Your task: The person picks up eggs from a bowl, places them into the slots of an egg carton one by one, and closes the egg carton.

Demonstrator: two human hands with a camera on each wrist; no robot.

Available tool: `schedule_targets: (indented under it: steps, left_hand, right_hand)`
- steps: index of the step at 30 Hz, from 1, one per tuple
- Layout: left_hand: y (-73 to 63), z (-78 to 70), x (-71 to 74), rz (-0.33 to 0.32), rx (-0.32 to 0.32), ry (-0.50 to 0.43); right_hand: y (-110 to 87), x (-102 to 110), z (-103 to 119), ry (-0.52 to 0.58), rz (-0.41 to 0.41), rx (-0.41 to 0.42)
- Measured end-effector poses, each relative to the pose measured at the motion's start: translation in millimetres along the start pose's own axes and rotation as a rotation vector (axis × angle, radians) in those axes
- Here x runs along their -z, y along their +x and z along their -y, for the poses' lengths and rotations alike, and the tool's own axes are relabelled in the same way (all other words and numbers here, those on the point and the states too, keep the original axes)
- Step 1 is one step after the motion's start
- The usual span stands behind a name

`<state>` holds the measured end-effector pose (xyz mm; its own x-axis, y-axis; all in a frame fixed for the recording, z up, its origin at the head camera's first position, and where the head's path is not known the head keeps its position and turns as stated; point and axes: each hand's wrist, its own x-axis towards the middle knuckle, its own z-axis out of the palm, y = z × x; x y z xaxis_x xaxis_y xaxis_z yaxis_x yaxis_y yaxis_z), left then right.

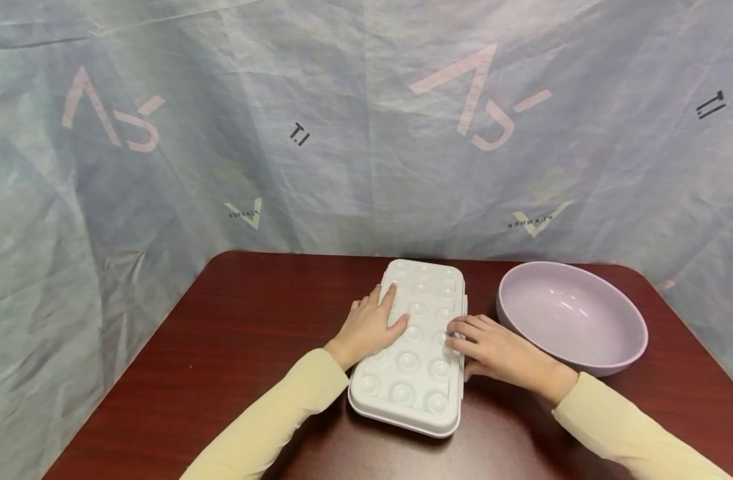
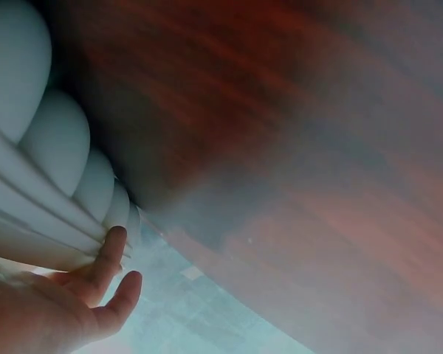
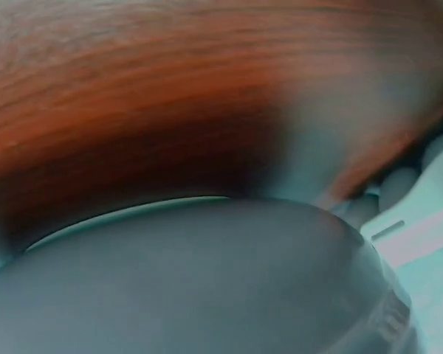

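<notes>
A white lidded egg box, its top covered in round bumps, lies lengthwise on the dark red table. My left hand rests on the lid's left side with fingers and thumb spread out. In the left wrist view, fingers reach along the box's edge above its rounded cups. At the right edge, my right hand bends its fingers over the lid, the thumb lower against the side. The right wrist view shows a slotted side tab on the box; the right hand is not seen there.
Close to the right hand and forearm stands a large lilac bowl; its outer wall fills the lower right wrist view. A printed grey sheet hangs behind the wooden table.
</notes>
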<state>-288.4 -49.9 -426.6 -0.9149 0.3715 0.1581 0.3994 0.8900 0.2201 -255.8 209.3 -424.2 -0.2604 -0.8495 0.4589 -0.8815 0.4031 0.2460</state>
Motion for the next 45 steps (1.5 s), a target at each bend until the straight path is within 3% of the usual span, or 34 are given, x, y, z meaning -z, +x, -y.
schedule_targets:
  steps: [4,8,13,19,23,30,36,40,45]
  left_hand:
    - [-0.3,0.9,0.5,0.0,-0.005,-0.005]
    - [0.0,1.2,0.4,-0.003,-0.008,-0.008]
    - [-0.2,1.2,0.5,-0.01,-0.011,-0.009]
    - [-0.4,1.0,0.2,-0.01,-0.01,-0.016]
    - [-0.2,1.5,0.9,-0.011,-0.008,-0.026]
    - [-0.6,1.4,0.2,-0.012,-0.012,-0.027]
    - [-0.9,2.0,-0.6,-0.015,-0.014,-0.031]
    - [-0.7,2.2,-0.4,-0.019,-0.018,-0.033]
    - [-0.6,1.9,-0.5,-0.017,-0.018,-0.039]
  right_hand:
    - [2.8,2,-1,0.002,0.009,-0.048]
    - [4.0,2,-5,-0.093,0.001,-0.112]
    - [7.9,-1,-13,-0.189,0.039,-0.234]
    - [15.6,-5,-19,-0.192,0.063,-0.406]
    - [25.1,-6,-15,-0.148,0.06,-0.555]
    - [40.8,-10,-4,0.12,0.047,-0.873]
    - [48.9,-9,-3,0.253,-0.007,-1.106]
    - [51.9,-8,-4,0.31,-0.001,-1.206]
    - [54.4,-8,-7,0.32,0.009,-1.246]
